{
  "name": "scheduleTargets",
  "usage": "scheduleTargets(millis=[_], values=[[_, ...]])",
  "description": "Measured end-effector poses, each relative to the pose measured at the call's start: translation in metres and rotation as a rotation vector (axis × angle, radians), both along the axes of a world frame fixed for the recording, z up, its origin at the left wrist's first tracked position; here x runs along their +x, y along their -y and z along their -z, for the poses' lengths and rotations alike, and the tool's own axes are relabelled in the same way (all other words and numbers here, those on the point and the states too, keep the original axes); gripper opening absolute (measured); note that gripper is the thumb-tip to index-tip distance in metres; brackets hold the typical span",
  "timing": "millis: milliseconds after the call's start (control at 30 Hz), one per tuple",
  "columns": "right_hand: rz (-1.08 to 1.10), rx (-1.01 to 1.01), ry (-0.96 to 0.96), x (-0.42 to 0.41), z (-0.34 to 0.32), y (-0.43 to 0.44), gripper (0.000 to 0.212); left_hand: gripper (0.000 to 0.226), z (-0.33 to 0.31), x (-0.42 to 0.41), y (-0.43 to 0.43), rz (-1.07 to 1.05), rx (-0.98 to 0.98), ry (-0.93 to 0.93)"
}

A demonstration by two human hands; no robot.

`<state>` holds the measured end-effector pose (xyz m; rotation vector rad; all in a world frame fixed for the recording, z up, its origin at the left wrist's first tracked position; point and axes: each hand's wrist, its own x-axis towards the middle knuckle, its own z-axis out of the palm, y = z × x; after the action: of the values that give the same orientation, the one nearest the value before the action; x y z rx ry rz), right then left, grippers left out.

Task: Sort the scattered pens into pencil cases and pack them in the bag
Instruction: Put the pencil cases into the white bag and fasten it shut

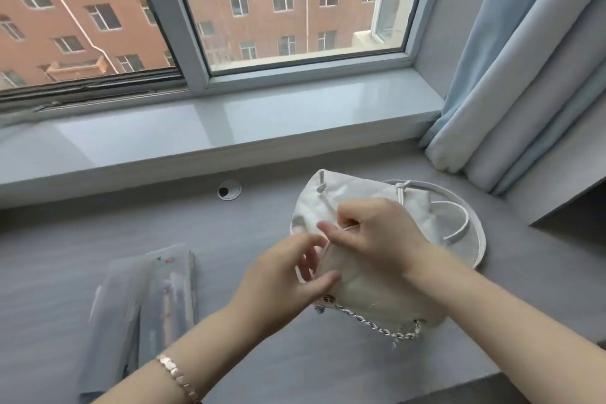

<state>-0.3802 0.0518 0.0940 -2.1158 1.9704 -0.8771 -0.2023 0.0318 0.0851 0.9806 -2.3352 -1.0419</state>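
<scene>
On the grey worktop (295,371) under the window sill (229,128), the bag (347,197) is gripped by left hand (292,275) and right hand (377,233).

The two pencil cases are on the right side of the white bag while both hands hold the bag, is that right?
No. In the head view the pencil cases lie on the left side of the white bag, not the right. The left hand and right hand do hold it.

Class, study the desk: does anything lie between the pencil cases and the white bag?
No object: only bare desk and the left forearm separate the pencil cases from the bag. The left hand and right hand hold the bag's top.
</scene>
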Motion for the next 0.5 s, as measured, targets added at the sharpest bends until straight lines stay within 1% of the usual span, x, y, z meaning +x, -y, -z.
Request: scheduleTargets(millis=[67,133,167,267,333,367,433,500], values=[[-0.087,0.053,0.083,0.024,0.009,0.015,0.041,0.023,0.009,0.021,0.004,-0.119,0.045,-0.013],[-0.159,0.115,0.153,0.048,0.025,0.029,0.044,0.03,0.021,0.038,0.008,-0.239,0.098,0.026],[-0.191,0.144,0.183,0.06,0.035,0.035,0.045,0.03,0.028,0.047,0.009,-0.3,0.141,0.055],[-0.219,0.156,0.174,0.079,0.064,0.043,0.042,0.031,0.051,0.061,0.01,-0.369,0.225,0.177],[-0.207,0.059,0.193,0.088,0.079,0.039,0.044,0.038,0.066,0.069,0.006,-0.385,0.304,0.258],[-0.182,-0.025,0.198,0.088,0.086,0.034,0.041,0.041,0.072,0.071,0.005,-0.396,0.346,0.272],[-0.132,-0.17,0.174,0.083,0.1,0.019,0.032,0.039,0.078,0.074,0.005,-0.445,0.425,0.278],[-0.094,-0.25,0.103,0.072,0.114,-0.003,0.025,0.044,0.079,0.072,0.009,-0.472,0.474,0.294]])
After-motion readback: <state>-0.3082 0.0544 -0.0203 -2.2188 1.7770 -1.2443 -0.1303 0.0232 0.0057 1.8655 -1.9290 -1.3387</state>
